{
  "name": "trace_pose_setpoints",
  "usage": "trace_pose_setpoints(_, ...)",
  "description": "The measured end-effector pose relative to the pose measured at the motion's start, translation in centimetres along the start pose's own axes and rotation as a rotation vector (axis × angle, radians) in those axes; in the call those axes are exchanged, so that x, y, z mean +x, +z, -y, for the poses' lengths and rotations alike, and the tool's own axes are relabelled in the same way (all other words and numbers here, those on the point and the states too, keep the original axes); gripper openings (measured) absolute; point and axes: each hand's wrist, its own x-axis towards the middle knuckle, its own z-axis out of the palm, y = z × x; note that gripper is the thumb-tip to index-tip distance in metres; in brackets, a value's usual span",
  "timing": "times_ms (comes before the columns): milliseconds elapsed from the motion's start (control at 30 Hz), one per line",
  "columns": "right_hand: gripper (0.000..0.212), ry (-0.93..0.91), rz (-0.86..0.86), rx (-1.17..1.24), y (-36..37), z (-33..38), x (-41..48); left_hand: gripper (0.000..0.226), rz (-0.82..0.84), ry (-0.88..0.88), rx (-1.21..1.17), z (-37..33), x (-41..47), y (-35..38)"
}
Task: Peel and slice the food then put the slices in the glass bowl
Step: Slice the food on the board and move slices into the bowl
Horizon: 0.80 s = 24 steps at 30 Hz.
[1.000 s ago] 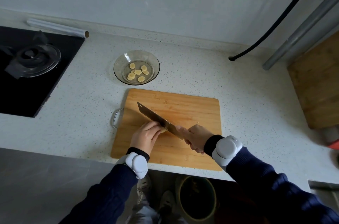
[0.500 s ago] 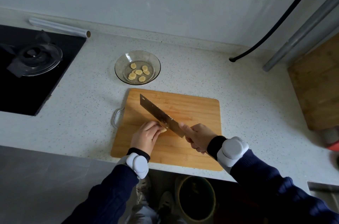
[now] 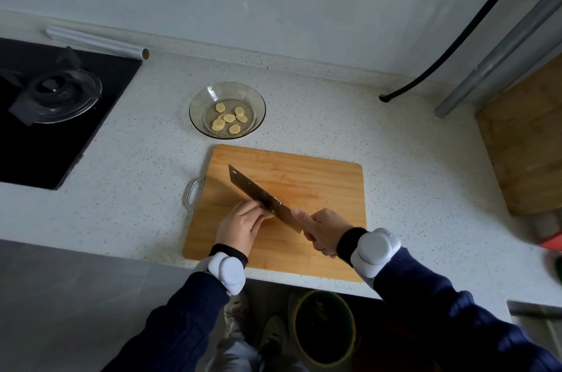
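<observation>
On the wooden cutting board (image 3: 319, 183), my left hand (image 3: 241, 227) is curled over a small pale piece of food (image 3: 269, 215), mostly hidden under my fingers. My right hand (image 3: 324, 233) grips the handle of a dark cleaver (image 3: 258, 196). Its blade lies against my left fingertips and points to the far left. Beyond the board stands a glass bowl (image 3: 255, 97) holding several pale yellow slices (image 3: 228, 119).
A black hob with a glass lid (image 3: 57, 94) fills the left. A foil roll (image 3: 97, 43) lies by the wall. A second wooden board (image 3: 529, 140) leans at the right. A black hose (image 3: 456, 46) hangs down the wall. A bin (image 3: 324, 329) stands below the counter edge.
The cleaver rose a little half a second ago, then came back down beside my left fingers. My left hand has stayed on the food.
</observation>
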Motion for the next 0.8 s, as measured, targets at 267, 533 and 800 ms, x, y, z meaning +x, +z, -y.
trace_pose_setpoints(267,0.060,0.033,0.018,0.012,0.2,0.1,0.4,0.010,-0.016,-0.022,0.018,0.0,-0.1,0.1)
trace_pose_setpoints(533,0.060,-0.044,-0.028,0.065,-0.1,0.2,-0.3,0.011,0.009,-0.021,0.015,0.3,-0.2,0.0)
trace_pose_setpoints(800,0.062,-0.045,-0.025,0.009,-0.1,0.2,-0.7,0.012,0.003,-0.039,0.025,0.1,-0.2,-0.1)
